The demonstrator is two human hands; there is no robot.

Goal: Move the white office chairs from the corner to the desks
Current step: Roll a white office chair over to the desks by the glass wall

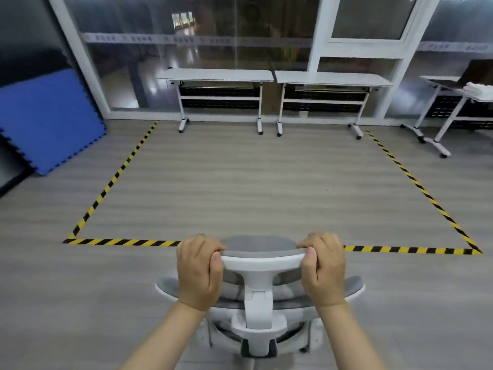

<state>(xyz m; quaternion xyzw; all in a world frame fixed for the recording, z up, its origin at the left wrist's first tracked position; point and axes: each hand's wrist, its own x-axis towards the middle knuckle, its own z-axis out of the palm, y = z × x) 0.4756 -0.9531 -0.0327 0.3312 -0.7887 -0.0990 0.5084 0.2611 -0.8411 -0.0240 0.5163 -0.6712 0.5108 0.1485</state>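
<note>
A white office chair [260,295] with grey mesh stands right below me, seen from behind, its headrest [260,248] at the near line of floor tape. My left hand [198,273] is closed around the headrest's left end and my right hand [324,271] around its right end. Two white desks stand side by side against the glass wall ahead, the left desk [216,75] and the right desk [333,78], both on castors. The chair's seat and base are mostly hidden under its back.
Yellow-and-black tape [112,180] marks a rectangle on the grey wood floor in front of the desks. Blue foam mats [48,118] lean against the left wall. More white desks [453,89] stand at the right, one with a white bundle on top.
</note>
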